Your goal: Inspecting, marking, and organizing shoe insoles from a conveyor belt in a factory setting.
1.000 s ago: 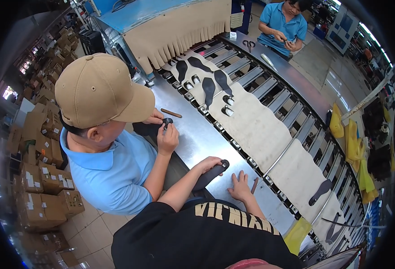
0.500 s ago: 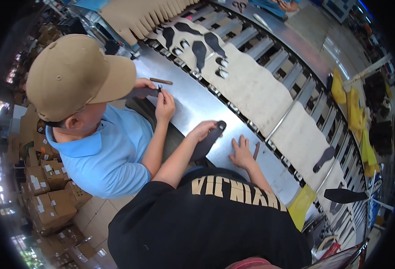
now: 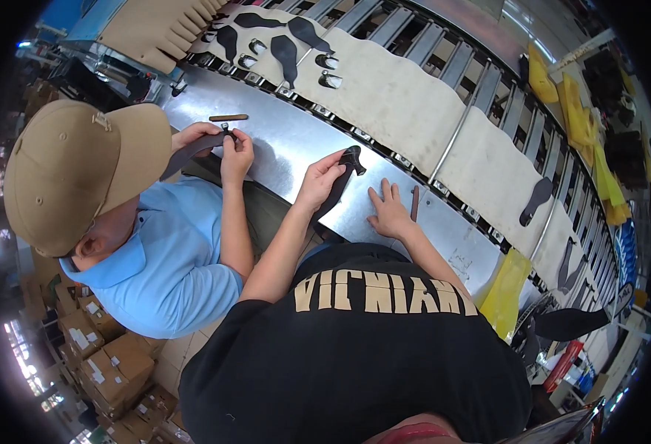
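Note:
My left hand (image 3: pixel 321 182) grips a long dark shoe insole (image 3: pixel 331 201), fingers wrapped about its upper part. At its upper end a glossy black heel piece (image 3: pixel 351 157) is turned up above the metal table. My right hand (image 3: pixel 392 213) rests on the metal surface (image 3: pixel 355 229) with fingers spread and nothing in them. Just right of those fingers lies a thin reddish-brown stick (image 3: pixel 415 203). On my left, a co-worker in a light blue shirt holds another dark insole (image 3: pixel 190 157) with both hands, pinching a small dark part at its end.
Beyond the table runs a slatted conveyor (image 3: pixel 455 76) covered by a cream cloth (image 3: pixel 407 111). Several dark insoles (image 3: pixel 285 59) and small black-and-white pieces (image 3: pixel 330 79) lie on it. A brown stick (image 3: pixel 228 117) lies near the co-worker. Yellow sheeting (image 3: pixel 504 292) hangs at the table's right; cardboard boxes (image 3: pixel 118 362) stand behind.
My left hand has raised and turned the insole, so its heel piece now shows from the side. My right hand stays flat on the table. The whole view has shifted.

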The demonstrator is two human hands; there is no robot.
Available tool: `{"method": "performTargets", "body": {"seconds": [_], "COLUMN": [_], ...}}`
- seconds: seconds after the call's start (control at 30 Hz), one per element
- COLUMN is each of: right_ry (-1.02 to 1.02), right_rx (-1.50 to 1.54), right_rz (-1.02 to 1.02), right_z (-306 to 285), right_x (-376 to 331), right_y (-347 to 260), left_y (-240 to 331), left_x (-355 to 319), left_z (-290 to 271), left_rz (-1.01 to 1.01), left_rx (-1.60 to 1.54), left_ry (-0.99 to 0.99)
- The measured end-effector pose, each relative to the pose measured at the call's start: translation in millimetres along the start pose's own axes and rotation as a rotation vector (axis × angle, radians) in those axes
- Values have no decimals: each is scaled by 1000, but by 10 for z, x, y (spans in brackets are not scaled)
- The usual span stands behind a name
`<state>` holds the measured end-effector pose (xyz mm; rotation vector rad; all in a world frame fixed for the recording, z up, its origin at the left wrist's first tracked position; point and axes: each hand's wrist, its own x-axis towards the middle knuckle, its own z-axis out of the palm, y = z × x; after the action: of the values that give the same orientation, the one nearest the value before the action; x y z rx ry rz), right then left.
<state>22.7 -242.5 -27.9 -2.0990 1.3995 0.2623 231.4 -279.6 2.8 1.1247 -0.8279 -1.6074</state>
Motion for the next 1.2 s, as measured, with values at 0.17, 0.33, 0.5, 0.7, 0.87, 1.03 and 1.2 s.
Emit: {"method": "performTargets", "body": {"seconds": [0.17, 0.33, 0.5, 0.7, 0.87, 1.03, 1.2], "right_ry": [-18, -42, 120, 217, 296, 525, 1374], "right_rx": [13, 55, 385, 930, 1400, 1769, 2018], "right_rz": [27, 84, -27, 8, 92, 305, 523], "right_z": [-25, -24, -69, -122, -159, -231, -3], "right_x": [26, 46, -14, -120, -175, -319, -1090], "right_y": [20, 16, 66, 31, 58, 338, 1588], "left_y": [-6, -90, -257, -313, -195, -4, -241], "left_x": [24, 48, 26, 80, 210, 292, 457], "left_z": [50, 139, 145, 177, 370, 652, 411], "left_rz": [-16, -44, -164, -272, -231, -180, 7], "left_rx": [51, 181, 244, 223, 218, 402, 799], "left_ry": [-5, -44, -28, -226, -334, -415, -378]}}
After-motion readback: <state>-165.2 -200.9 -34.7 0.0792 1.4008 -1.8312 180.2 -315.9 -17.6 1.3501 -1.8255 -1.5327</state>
